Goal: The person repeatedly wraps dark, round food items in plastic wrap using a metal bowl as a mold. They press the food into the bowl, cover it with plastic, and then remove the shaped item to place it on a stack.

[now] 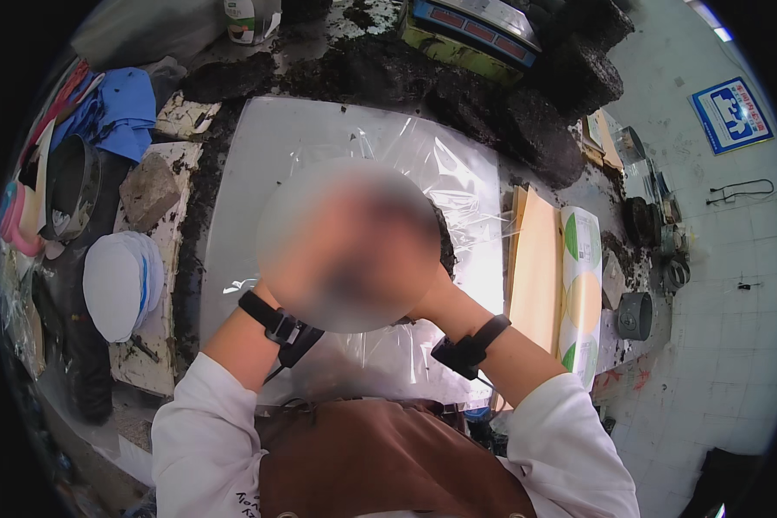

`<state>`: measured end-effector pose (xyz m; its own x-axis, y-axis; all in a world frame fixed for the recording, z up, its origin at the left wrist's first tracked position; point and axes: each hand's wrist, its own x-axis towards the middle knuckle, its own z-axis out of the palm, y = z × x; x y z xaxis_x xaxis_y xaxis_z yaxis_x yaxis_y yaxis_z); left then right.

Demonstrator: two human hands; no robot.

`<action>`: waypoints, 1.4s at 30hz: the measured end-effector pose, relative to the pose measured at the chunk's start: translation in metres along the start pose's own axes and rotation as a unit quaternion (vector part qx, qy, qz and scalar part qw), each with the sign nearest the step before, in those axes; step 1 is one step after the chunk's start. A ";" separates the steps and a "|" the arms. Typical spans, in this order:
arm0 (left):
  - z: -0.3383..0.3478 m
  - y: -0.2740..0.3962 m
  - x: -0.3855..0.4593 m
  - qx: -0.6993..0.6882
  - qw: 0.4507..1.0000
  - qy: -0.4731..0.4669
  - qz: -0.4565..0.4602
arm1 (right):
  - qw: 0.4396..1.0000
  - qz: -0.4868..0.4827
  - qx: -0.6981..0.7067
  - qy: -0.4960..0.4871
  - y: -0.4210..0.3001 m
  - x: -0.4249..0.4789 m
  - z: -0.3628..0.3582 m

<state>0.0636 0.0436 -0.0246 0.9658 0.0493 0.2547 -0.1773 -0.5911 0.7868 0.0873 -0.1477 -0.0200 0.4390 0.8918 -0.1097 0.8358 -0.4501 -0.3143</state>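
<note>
A round blur covers both hands and most of what lies between them. My left hand point(307, 243) comes in from the lower left, and my right hand point(411, 265) from the lower right. Past the blur's right edge shows a dark, crumbly mass point(450, 243), close to my right hand. Whether either hand grips it is hidden. Under the hands, a clear plastic sheet point(466, 168) lies wrinkled and shiny over a pale board point(233, 213). Each wrist wears a black strap with a small device.
Behind the board are dark pressed blocks point(511, 123) and a digital scale point(472, 32). To the right lie tan paper sheets point(534, 259) and a label roll point(581, 291). White paper discs point(120, 285), a stone point(149, 191), a metal ring point(71, 188) and blue cloth point(123, 110) sit left.
</note>
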 end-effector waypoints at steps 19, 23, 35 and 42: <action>-0.092 0.009 -0.091 0.132 0.989 0.057 0.026 | 0.985 0.076 -0.152 -0.005 -0.012 -0.026 0.010; -0.090 0.043 -0.155 -0.313 0.829 -0.209 -0.414 | 0.986 0.054 -0.159 -0.003 -0.022 -0.017 0.007; -0.007 0.030 -0.132 -0.261 0.930 -0.135 -0.218 | 0.991 0.039 -0.126 -0.008 -0.043 -0.045 0.027; 0.005 0.082 -0.042 -0.065 0.948 -0.264 0.166 | 0.992 0.047 -0.113 0.040 -0.024 -0.064 0.053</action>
<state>0.0094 -0.0109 0.0270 0.8068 -0.5516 0.2116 -0.4770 -0.3968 0.7842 0.0219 -0.1921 -0.0554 0.5362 0.8426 -0.0502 0.8383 -0.5385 -0.0854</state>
